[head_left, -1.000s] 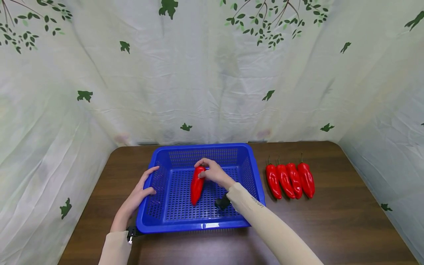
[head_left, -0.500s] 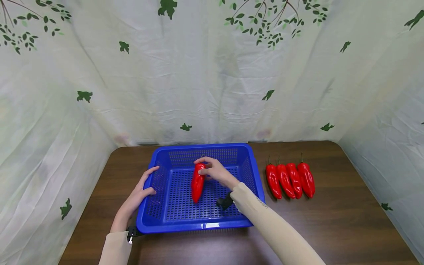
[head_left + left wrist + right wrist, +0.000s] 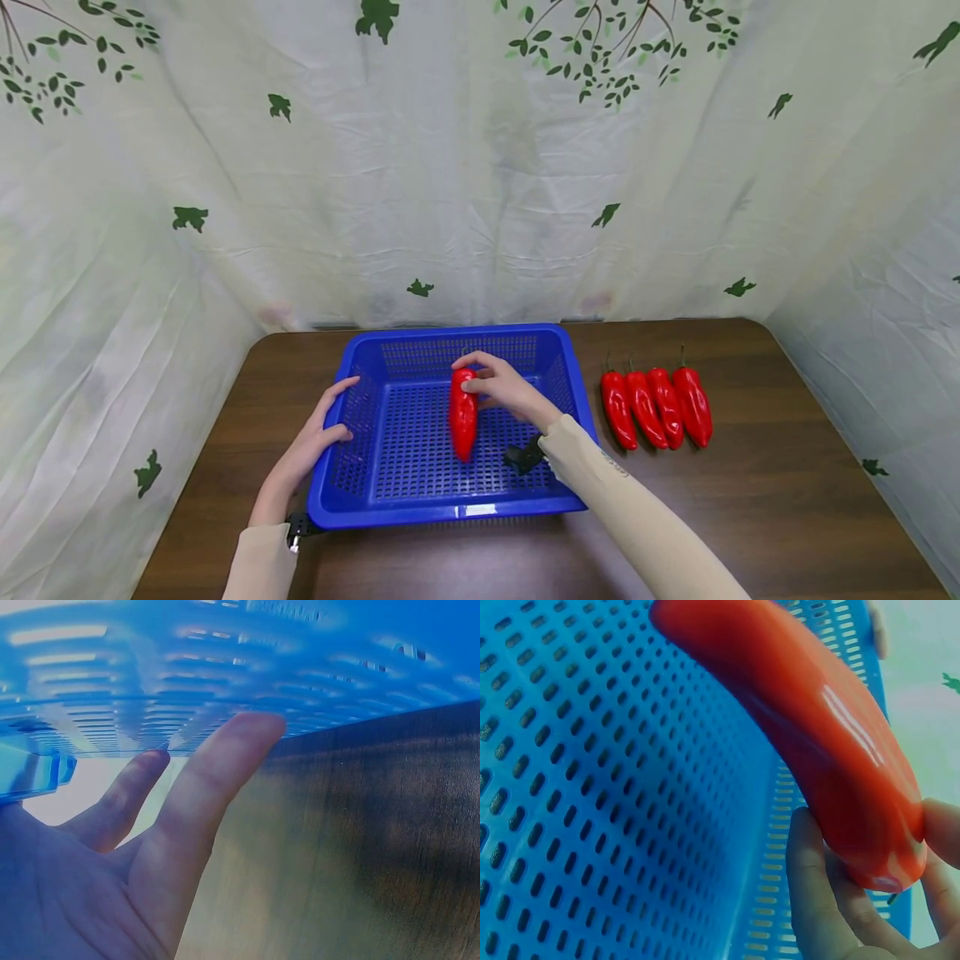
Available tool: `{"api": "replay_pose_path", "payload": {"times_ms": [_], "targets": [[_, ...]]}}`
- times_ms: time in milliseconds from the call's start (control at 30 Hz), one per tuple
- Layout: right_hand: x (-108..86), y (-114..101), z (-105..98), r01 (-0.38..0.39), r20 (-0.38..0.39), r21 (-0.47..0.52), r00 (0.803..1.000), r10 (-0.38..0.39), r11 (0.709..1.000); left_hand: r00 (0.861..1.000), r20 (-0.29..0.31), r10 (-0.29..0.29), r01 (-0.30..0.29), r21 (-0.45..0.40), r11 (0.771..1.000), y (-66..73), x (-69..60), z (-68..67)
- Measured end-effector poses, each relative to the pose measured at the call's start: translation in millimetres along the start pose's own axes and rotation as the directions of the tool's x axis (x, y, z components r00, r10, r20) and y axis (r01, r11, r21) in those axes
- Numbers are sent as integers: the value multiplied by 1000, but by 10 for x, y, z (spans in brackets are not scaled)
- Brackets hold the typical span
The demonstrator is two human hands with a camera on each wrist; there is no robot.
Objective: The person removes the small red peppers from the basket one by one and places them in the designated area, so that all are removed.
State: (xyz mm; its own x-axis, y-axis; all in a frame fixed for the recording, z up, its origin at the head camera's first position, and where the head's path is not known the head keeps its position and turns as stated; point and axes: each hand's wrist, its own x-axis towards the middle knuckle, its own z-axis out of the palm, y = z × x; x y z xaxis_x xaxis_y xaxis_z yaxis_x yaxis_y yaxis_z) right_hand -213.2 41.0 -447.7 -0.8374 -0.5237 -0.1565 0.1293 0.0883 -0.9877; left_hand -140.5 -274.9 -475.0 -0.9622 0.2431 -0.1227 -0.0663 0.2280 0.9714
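Note:
In the head view, my right hand (image 3: 506, 387) pinches a glossy red chili pepper (image 3: 462, 425) by its stem end, over the inside of a blue plastic basket (image 3: 480, 512). The pepper's tip points down toward me. In the right wrist view, the pepper (image 3: 810, 712) hangs above the perforated basket floor, with thumb and fingers on both sides of its thick end. My left hand (image 3: 315, 433) holds the basket's left side, thumb and a finger over the rim. From the left wrist, other fingers (image 3: 195, 787) lie against the outer slotted wall.
Several red chili peppers (image 3: 656, 408) lie in a row on the brown wooden table (image 3: 787, 500), right of the basket. A pale curtain (image 3: 480, 167) with leaf prints hangs behind the table and along both sides.
The right hand has lifted the pepper slightly and carried it to the right inside the basket. The left hand and the row of peppers stay put.

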Motion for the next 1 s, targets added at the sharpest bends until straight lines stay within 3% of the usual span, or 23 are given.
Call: {"api": "replay_pose_path", "payload": {"times_ms": [333,1000], "targets": [[-66,-92,-65,-50,1,39,999,50,998,1000,-3,-3,3,-9,1000,-8,5,-3],[-301,-221,-345,12,1,36,1000,-12,999,1000,-6,6,-6,-3,1000,4,2,4]]}}
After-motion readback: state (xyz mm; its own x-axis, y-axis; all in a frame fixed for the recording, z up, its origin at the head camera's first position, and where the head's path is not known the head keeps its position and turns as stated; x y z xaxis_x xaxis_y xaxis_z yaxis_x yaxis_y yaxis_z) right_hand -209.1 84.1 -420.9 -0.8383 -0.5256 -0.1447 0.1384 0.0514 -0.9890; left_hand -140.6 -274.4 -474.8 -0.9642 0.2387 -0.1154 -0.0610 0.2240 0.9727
